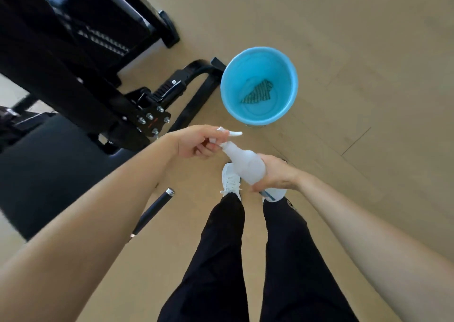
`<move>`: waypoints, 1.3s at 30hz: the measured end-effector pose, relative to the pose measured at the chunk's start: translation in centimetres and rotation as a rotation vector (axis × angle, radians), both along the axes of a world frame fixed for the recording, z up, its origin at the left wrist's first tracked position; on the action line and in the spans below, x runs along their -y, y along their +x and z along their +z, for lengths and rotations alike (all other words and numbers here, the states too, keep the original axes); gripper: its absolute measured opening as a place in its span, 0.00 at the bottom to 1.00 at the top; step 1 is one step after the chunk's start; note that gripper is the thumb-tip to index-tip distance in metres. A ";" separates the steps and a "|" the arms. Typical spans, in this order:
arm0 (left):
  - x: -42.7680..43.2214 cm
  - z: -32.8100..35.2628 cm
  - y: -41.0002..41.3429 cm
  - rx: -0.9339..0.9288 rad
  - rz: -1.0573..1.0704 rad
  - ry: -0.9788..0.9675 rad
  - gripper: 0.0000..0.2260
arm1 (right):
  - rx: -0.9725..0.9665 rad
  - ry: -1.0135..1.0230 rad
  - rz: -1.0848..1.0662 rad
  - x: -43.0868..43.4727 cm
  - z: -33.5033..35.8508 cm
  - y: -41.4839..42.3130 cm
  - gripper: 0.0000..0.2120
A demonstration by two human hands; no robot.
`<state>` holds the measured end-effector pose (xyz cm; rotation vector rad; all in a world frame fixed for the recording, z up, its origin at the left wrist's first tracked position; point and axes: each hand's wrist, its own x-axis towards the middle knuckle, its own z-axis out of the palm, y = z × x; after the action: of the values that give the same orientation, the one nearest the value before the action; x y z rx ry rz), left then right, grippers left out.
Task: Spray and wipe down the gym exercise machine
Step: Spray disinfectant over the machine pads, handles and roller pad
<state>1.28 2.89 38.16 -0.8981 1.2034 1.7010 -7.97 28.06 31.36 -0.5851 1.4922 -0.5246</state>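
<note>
A white spray bottle (pixel 243 161) hangs tilted in front of me above my shoes. My right hand (pixel 276 174) is wrapped around its body. My left hand (pixel 196 141) pinches the white spray head at the bottle's neck. The black gym exercise machine (pixel 81 59) fills the upper left, its bolted frame joint just left of my left hand. A green striped cloth (pixel 259 92) lies at the bottom of a light blue bucket (pixel 228 96) on the floor ahead.
The machine's dark padded seat (pixel 49 164) sits at the left, with a black handle bar (pixel 154 211) sticking out beside my left forearm. Tan wooden floor (pixel 368 76) stretches to the right. My legs in black trousers (pixel 221 260) stand below.
</note>
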 end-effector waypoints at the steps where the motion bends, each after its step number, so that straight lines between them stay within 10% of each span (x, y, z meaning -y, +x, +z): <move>1: -0.3 1.4 0.1 -0.024 0.028 -0.011 0.11 | 0.018 -0.008 -0.023 -0.1 1.5 -0.1 0.32; 10: -5.6 13.4 6.2 -0.248 0.497 -0.089 0.31 | 0.342 -0.141 -0.245 -2.0 16.5 3.1 0.23; 24: -22.4 21.4 27.0 -0.432 1.005 0.195 0.26 | 0.465 -0.119 -0.752 -3.4 29.1 20.6 0.25; 30: -24.3 23.2 32.3 -0.511 1.065 -0.160 0.22 | 0.349 -0.150 -0.592 -2.9 29.9 24.4 0.43; 39: -22.7 22.0 36.2 -0.558 0.829 -1.115 0.32 | 0.410 -0.012 -0.756 3.8 29.0 24.1 0.34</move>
<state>37.47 25.60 60.21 -1.8305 2.5192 1.9000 16.10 24.31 60.40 0.1114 1.2774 -1.1598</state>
